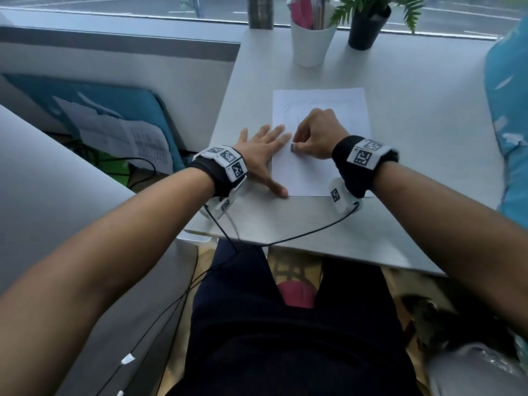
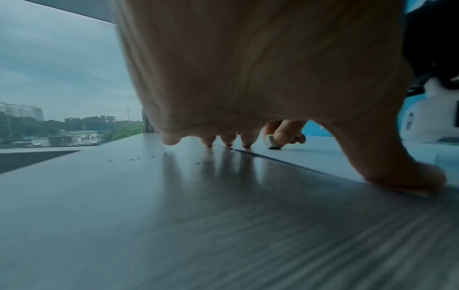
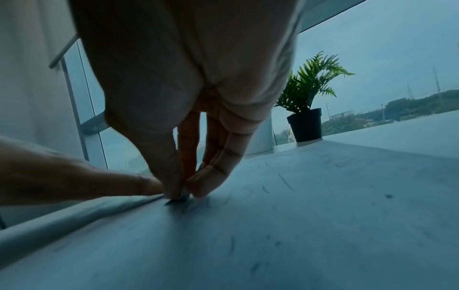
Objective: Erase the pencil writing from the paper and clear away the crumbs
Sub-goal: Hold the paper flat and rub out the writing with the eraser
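A white sheet of paper [image 1: 340, 115] lies on the grey table [image 1: 428, 138], with faint pencil marks [image 1: 297, 108] near its top. My left hand [image 1: 265, 147] lies flat with spread fingers, pressing the paper's left edge, thumb at the lower left corner. My right hand [image 1: 311, 135] pinches a small grey-white eraser [image 1: 294, 147], whose tip touches the paper near the left edge. The eraser [image 2: 272, 142] also shows in the left wrist view beyond my left fingertips [image 2: 227, 140]. Dark crumbs [image 2: 134, 159] lie on the table left of the paper, and more crumbs [image 3: 388, 196] on the sheet.
A white cup of pens [image 1: 311, 38] and a black potted plant [image 1: 367, 27] stand at the table's far edge by the window. A blue cushion [image 1: 511, 110] lies at the right. Black cables [image 1: 300, 237] run off the front edge.
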### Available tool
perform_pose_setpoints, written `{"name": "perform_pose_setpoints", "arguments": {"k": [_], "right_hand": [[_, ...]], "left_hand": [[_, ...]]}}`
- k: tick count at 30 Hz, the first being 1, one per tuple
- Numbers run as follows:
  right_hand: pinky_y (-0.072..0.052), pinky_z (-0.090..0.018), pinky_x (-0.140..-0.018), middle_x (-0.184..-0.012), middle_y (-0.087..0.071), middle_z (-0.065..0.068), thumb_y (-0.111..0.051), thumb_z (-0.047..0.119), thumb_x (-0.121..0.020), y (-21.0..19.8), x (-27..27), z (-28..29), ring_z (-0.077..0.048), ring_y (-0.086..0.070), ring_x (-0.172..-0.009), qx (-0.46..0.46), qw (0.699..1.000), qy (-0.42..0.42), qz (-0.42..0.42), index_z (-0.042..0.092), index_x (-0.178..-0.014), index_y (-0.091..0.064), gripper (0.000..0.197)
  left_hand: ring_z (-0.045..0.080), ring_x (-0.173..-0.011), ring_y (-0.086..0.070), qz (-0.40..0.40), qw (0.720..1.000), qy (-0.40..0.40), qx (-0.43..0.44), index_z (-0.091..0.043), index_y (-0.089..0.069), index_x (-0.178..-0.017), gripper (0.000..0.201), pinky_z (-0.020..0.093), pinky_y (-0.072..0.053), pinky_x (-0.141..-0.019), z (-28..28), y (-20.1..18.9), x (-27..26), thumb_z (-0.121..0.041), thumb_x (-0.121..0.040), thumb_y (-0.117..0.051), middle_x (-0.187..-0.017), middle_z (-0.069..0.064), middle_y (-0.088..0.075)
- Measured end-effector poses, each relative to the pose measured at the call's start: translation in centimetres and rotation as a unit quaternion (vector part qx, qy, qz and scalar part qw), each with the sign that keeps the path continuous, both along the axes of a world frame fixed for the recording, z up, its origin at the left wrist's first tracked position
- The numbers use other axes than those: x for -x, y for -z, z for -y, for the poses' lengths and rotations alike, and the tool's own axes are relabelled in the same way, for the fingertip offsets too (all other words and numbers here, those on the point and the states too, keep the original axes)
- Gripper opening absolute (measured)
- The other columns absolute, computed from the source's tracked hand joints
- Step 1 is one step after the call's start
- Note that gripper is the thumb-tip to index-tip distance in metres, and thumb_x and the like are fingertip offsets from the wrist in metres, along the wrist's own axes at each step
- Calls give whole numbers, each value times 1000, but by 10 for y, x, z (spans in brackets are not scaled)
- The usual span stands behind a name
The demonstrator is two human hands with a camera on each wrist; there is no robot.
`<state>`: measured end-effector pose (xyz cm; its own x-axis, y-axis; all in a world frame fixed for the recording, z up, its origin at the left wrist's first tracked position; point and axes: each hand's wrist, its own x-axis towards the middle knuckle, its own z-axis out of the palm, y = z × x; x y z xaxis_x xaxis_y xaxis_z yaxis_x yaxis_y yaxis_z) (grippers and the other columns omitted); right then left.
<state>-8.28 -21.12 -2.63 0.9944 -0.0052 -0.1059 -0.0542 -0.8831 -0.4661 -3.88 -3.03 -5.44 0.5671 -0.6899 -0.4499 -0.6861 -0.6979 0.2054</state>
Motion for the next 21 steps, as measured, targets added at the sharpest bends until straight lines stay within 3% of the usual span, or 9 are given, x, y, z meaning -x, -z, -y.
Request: {"name": "perform_pose_setpoints", "arguments": {"k": [3, 7, 11, 16, 21], "right_hand": [[-55, -30, -77, -74, -70, -4, -73, 19, -76, -2, -2, -2, -20, -64, -80, 8, 1000, 15, 3, 10, -79, -78, 11], [-53, -24, -58, -64, -69, 0, -77, 19, -74, -6, 16, -15, -12, -63, -60, -3, 991, -108, -76, 12, -73, -77, 7], [-52, -22, -65, -73, -74, -5, -78, 22, -72, -6, -11, 5, -12, -65, -66, -12, 999, -12, -31, 11, -79, -79, 13], [-52, -18, -59, -65, -72, 1, -79, 23, -73, -3, 7, -5, -7, -65, -57, -25, 988, -110, -104, 16, -75, -78, 7], [-55, -22, -63, -70, -73, -3, -80, 21, -71, -6, -7, 5, -9, -64, -60, -36, 998, -18, -48, 12, -77, -78, 11]], "left_hand": [[22, -148, 23, 3, 1000, 2, -5, -30, 13, -155, 149, 62, 13, -114, 1, 0, -2, -92, -43, -64, -162, -8, 21], [20, -145, 28, 2, 1000, 20, -23, -27, 20, -153, 156, 61, 18, -113, 3, 1, -5, -98, -36, -55, -160, -7, 26], [19, -146, 26, 17, 999, 34, -22, -22, 17, -154, 153, 58, 19, -114, 4, -2, -6, -95, -44, -59, -161, -3, 24], [15, -147, 23, 17, 998, 50, -24, -16, 18, -154, 154, 51, 15, -118, 5, -5, -6, -93, -47, -60, -161, 0, 24], [14, -149, 18, 8, 999, 40, -29, -19, 16, -155, 152, 54, 10, -119, 8, -10, -4, -91, -47, -64, -161, -1, 24]]}}
